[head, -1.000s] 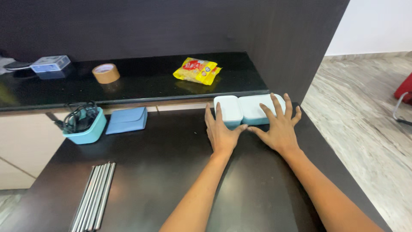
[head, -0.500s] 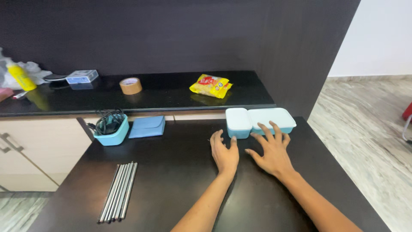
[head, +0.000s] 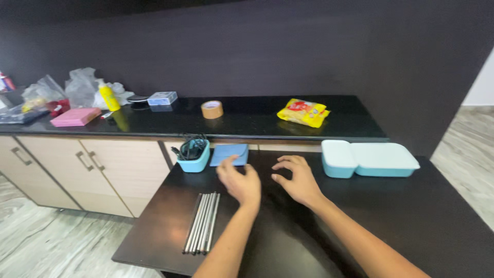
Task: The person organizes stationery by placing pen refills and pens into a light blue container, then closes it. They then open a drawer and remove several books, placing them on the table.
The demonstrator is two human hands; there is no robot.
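My left hand [head: 239,180] hovers over the dark table [head: 360,226] with fingers apart, holding nothing, just in front of a blue pouch [head: 229,153]. My right hand [head: 297,178] is beside it, fingers loosely curled and empty. Two light blue lidded containers [head: 368,158] stand side by side at the table's far right, apart from both hands. A bundle of metal rods [head: 202,228] lies to the left of my left forearm.
A blue bowl with black cables [head: 193,153] stands beside the pouch. The black counter [head: 247,121] behind carries a yellow snack packet [head: 303,112], a tape roll [head: 211,109], a small box [head: 162,98], a yellow bottle [head: 108,97], a pink box [head: 75,117] and plastic bags [head: 82,87].
Both hands have left the blue containers and moved left toward the pouch. The view has swung left, showing more of the counter and cabinets.
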